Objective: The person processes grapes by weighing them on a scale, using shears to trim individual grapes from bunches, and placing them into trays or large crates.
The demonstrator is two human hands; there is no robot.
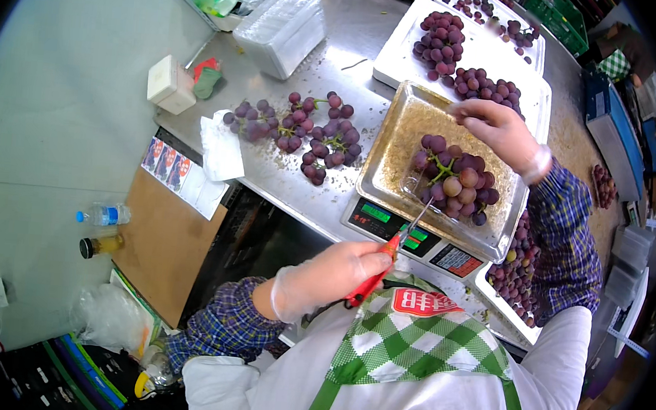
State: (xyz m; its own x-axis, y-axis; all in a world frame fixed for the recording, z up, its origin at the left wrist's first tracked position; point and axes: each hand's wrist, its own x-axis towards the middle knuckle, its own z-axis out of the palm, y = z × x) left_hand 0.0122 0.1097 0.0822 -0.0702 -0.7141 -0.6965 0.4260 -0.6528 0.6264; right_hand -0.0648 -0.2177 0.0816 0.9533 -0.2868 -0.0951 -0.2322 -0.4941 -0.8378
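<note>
My left hand (330, 276), in a clear glove, is closed around red-handled fruit snips (373, 276). Their metal tips reach the lower left edge of a bunch of purple grapes (459, 178). That bunch rests in a clear plastic box (411, 182) on the metal tray (391, 144) of a weighing scale (395, 233). Just above the bunch hovers my right hand (499, 132), also gloved. Its fingers are lightly bent with the thumb apart, and I see nothing between them. Loose grape clusters (303, 130) lie on the steel table to the left.
Behind the scale, a white tray (398, 56) holds two grape bunches. More grapes (514, 273) fill a container to its right. Stacked clear boxes (280, 35) stand at the back left, near a white box (171, 85). A white paper (221, 147) lies at the table's left edge.
</note>
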